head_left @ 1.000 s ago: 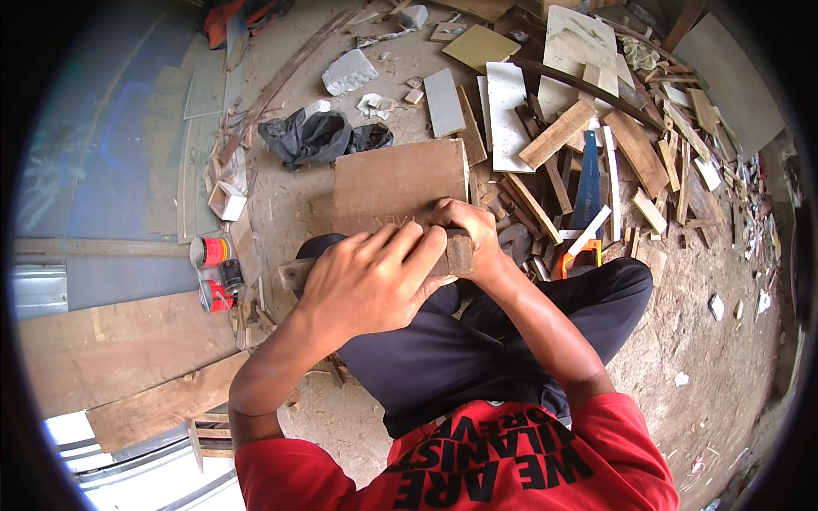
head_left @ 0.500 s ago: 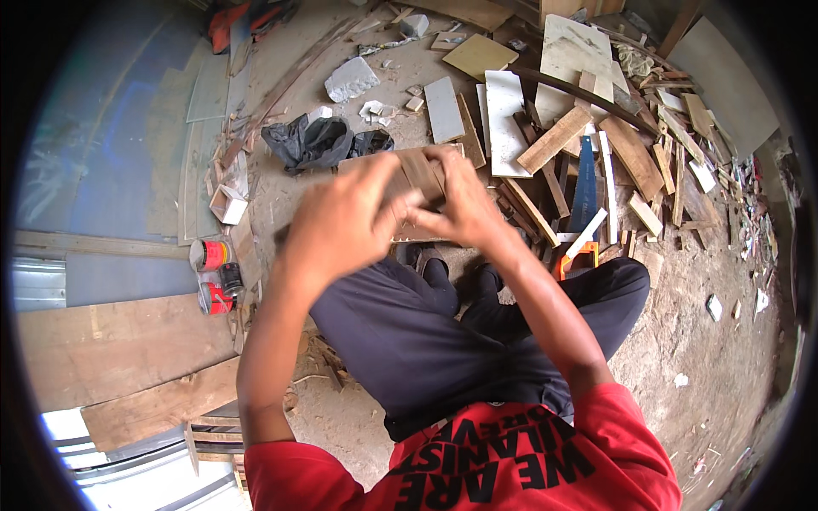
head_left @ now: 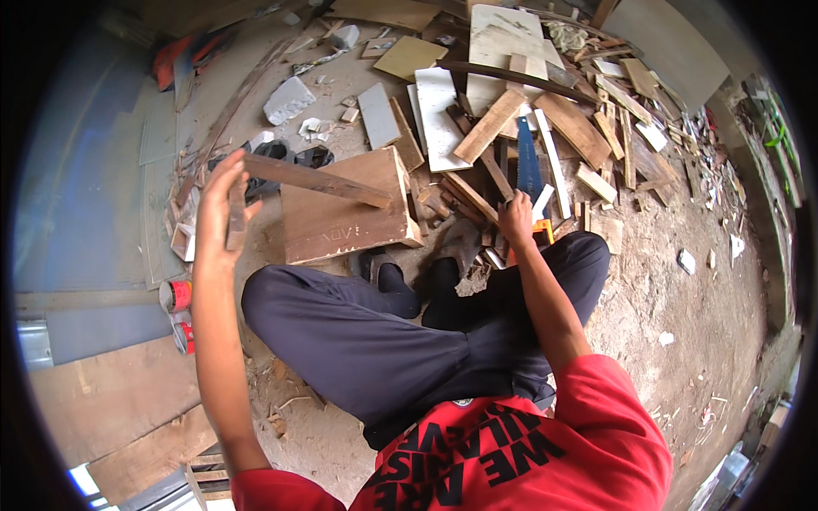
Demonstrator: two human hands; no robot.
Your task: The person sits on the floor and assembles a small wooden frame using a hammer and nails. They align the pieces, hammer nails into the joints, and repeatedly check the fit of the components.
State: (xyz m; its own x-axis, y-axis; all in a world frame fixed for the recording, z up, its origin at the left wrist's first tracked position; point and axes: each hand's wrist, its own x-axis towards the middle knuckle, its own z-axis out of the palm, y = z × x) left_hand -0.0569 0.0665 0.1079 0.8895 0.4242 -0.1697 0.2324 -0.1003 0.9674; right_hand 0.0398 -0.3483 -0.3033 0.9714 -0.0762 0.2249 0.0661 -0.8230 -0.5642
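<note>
My left hand point(head_left: 220, 192) is raised at the left of a wooden box point(head_left: 328, 223), its fingers and thumb around brown wood. A long wooden strip point(head_left: 311, 179) runs from this hand rightward over the box top. A shorter wooden piece point(head_left: 236, 223) lies along the palm; whether the two are joined I cannot tell. My right hand point(head_left: 516, 223) reaches down in front of my right knee, fingers curled, over the orange handle point(head_left: 543, 228) of a handsaw point(head_left: 528, 162). What those fingers grip is hidden. A short pale stick point(head_left: 542, 202) lies beside them.
Scrap boards and offcuts point(head_left: 571, 128) are heaped beyond the saw. Black plastic bags point(head_left: 277, 155) lie behind the box, with a white foam-like lump point(head_left: 288, 100) farther off. Red tins point(head_left: 179, 295) stand left of my arm. My shoes point(head_left: 460, 247) are just right of the box.
My hands were close together over the box around brown wood. Now the left has moved left with the wood, and the right has gone down to the saw. The view has shifted.
</note>
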